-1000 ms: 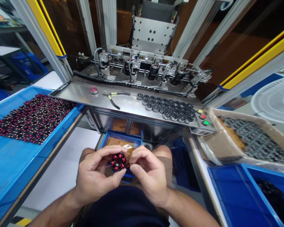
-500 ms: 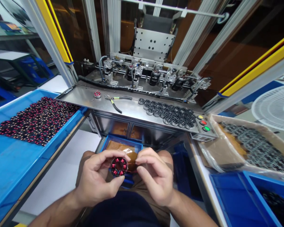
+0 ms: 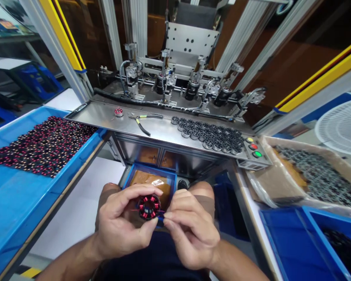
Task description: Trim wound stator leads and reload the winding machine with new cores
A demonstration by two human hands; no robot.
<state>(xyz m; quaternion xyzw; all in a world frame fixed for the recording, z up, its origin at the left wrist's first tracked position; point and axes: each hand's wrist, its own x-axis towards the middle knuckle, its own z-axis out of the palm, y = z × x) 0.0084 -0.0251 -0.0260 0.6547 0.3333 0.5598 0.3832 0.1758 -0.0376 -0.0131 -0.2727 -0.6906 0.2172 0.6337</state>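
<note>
My left hand (image 3: 124, 224) is closed around a motor stator (image 3: 149, 207), a black ring wound with red wire coils, its open face turned towards me. Thumb and forefinger grip the rim. A thin wire (image 3: 161, 212) leaves the stator's right side and runs to my right hand (image 3: 191, 226), whose thumb and forefinger are pinched together on its end. Another short wire (image 3: 133, 210) sticks out to the left. On the metal shelf ahead lie one more wound stator (image 3: 118, 112), a pair of pliers (image 3: 143, 121) and many black unwound stator cores (image 3: 209, 134).
A blue tray (image 3: 6, 207) with rows of wound stators stands at left. Behind the shelf is a winding machine (image 3: 190, 84). At right are push buttons (image 3: 254, 147), a carton (image 3: 269, 187) of cores, a blue bin (image 3: 283, 234) and a fan (image 3: 342, 125). A blue crate (image 3: 173, 179) sits below.
My right thumb and forefinger have come together on the wire, lower and closer to the stator. Behind, the machine's small metal arms have swung upright. The view has shifted slightly.
</note>
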